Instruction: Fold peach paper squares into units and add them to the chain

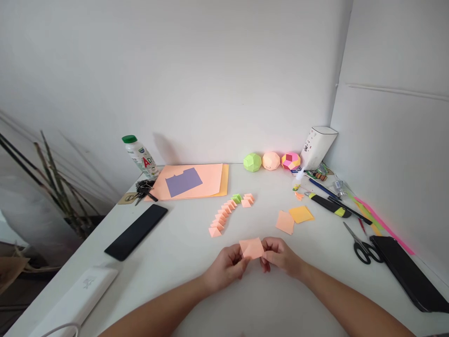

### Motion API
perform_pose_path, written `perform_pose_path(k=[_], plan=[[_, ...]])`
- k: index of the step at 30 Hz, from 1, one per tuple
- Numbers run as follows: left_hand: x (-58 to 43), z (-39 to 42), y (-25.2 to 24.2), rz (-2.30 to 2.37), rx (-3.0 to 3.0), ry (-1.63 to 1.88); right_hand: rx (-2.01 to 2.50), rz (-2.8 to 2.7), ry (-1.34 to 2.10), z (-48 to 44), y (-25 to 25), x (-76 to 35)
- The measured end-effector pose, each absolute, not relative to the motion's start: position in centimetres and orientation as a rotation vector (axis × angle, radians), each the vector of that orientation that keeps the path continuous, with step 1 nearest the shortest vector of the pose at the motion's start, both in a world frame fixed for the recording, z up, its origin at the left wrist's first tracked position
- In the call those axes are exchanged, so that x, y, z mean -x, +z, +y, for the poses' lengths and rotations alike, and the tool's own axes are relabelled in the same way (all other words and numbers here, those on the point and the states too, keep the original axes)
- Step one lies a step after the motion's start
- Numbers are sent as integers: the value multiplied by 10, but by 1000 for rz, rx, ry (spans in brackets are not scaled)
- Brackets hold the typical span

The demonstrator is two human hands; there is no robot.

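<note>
Between my two hands, just above the front of the table, is a small peach piece of paper with a crease across it. My left hand pinches its left side between thumb and fingers. At the right edge my right hand grips the same paper, thumb in front. Beyond them runs a curved row of folded peach paper pieces, standing like little tents. Folded green pieces and a short peach group stand at its far end. Right of these lie loose peach squares and yellow squares.
Three faceted paper balls, the nearest to the corner multicoloured, stand by the wall. Scissors, a utility knife and a black case lie right. Peach sheets, a bottle and a black slab lie left.
</note>
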State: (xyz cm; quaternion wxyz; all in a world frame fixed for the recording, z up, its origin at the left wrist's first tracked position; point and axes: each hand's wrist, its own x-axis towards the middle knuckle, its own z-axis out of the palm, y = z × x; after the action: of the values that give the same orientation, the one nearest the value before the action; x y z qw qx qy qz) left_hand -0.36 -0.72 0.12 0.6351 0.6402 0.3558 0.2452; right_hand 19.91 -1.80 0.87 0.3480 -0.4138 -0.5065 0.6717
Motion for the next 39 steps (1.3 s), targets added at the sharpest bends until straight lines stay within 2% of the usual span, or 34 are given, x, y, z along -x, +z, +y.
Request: perform_pose_path(k=[7,13,23,36,39], plan=[[4,-9,-3,848,-1447,599,1121,-1257,1718,-19,8,-198],[1,-9,-5,768,-1209,832,1168,-1291,1673,-19,6,-197],[-1,-5,-5,738,-1158,815,1253,-1458,1566,-23,0,-194],[0,-1,-5,736,-1120,828,1228,-1415,1542,-22,5,-195],[1,0,-5,732,-1117,816,1166,-1477,1345,-21,4,-196]])
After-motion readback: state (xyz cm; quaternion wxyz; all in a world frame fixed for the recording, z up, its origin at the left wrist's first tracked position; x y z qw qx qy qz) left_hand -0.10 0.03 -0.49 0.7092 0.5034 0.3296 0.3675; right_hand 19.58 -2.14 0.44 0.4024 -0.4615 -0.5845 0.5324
